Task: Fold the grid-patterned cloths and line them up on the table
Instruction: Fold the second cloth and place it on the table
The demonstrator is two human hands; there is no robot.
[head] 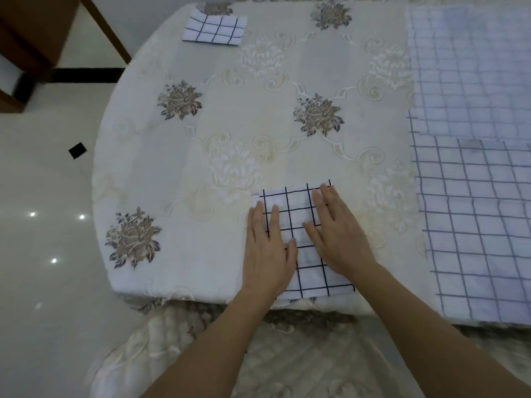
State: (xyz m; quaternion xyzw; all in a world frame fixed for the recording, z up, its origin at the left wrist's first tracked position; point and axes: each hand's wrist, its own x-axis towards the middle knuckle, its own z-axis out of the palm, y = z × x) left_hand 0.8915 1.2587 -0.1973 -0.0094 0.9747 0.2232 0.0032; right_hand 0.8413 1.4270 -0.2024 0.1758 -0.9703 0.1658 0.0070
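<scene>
Spread cloths [474, 225] [465, 67], two, are overlapping along the right edge of the tabletop [258, 110]. Folded cloth [296, 208] is lying at the near edge, long axis pointing away from it. Left hand [265, 254] and right hand [339, 237], fingers straight, are pressing on it. Far cloth [214, 28], folded, is sitting by the far left corner.

Domestic interior, likely a dining room. Round-edged table [178, 288] under a cream tablecloth [258, 116] embroidered with flowers. Glossy pale floor [43, 196] at left, reflecting lights. Dark wooden furniture [34, 38] at far left.
</scene>
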